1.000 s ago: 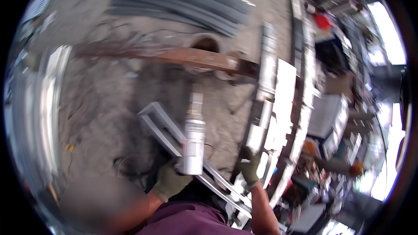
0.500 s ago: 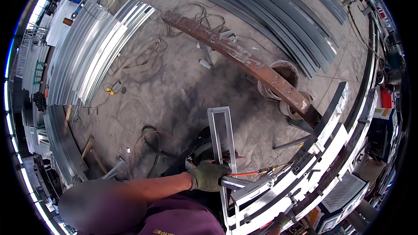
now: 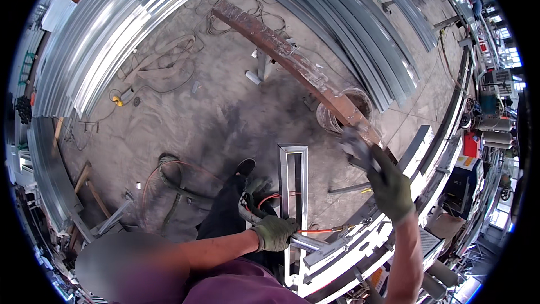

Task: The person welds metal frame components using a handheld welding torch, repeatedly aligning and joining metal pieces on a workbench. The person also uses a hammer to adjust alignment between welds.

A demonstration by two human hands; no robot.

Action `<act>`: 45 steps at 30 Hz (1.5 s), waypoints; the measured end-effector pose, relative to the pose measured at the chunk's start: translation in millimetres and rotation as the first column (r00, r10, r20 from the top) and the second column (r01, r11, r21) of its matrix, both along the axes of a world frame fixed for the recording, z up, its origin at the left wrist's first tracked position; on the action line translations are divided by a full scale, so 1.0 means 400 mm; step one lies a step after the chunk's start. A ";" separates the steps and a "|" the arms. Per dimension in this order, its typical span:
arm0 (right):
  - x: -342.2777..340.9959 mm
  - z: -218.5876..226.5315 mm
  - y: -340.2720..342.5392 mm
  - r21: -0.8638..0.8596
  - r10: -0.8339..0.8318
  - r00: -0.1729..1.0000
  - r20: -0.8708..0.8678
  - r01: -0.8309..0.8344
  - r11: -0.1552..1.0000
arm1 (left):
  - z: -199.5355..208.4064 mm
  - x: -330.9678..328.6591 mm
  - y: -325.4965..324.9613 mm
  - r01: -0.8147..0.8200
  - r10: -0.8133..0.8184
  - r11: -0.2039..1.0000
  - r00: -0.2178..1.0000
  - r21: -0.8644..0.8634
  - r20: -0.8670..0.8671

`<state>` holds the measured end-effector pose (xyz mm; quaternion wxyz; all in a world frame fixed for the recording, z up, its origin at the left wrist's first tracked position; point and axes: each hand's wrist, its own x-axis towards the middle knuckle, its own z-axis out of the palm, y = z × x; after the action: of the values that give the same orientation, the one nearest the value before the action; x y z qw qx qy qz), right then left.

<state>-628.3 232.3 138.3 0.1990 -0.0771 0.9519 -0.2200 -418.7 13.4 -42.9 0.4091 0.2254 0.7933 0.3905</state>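
Observation:
My left hand (image 3: pixel 275 233), in a grey-green work glove, is closed at the side of a narrow rectangular metal frame (image 3: pixel 304 186). A short metal tube (image 3: pixel 308 242) juts from beside its fingers toward the bench. My right hand (image 3: pixel 392 188), gloved likewise, is raised above the right end of the bench. Its fingers are closed on a grey metal piece (image 3: pixel 358 149), too smeared by motion to tell its kind. An orange hose (image 3: pixel 316 231) with a brass-coloured fitting runs from near my left hand across the bench (image 3: pixel 343 259).
A rusty brown beam (image 3: pixel 281 50) crosses the floor beyond, passing over a bucket (image 3: pixel 368 107). Grey metal profiles (image 3: pixel 332 22) lie at the far right, shiny ones (image 3: pixel 124 50) at the left. A hose loop (image 3: pixel 169 171) lies near my shoe (image 3: pixel 245 166).
My right hand has come up from the bench's lower edge, now carrying the grey piece at the right. My left hand stays on the frame. The whole view has shifted.

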 end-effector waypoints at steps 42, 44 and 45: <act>0.255 0.081 0.057 -0.496 -0.768 0.597 0.232 0.752 0.434 | 0.173 -0.071 -0.294 -0.435 0.377 0.840 0.898 0.325 0.227; 0.341 0.004 0.069 -0.512 -0.756 0.553 0.351 0.789 0.340 | 0.195 -0.078 -0.323 -0.513 0.472 0.780 0.859 0.359 0.201; 0.381 -0.022 0.058 -0.508 -0.750 0.530 0.394 0.806 0.303 | 0.210 -0.087 -0.332 -0.539 0.530 0.746 0.836 0.391 0.142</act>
<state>-475.8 255.6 129.6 0.0670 0.3389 0.7216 -0.6000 -453.6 -119.3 41.0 0.2311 0.0665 0.7182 0.6529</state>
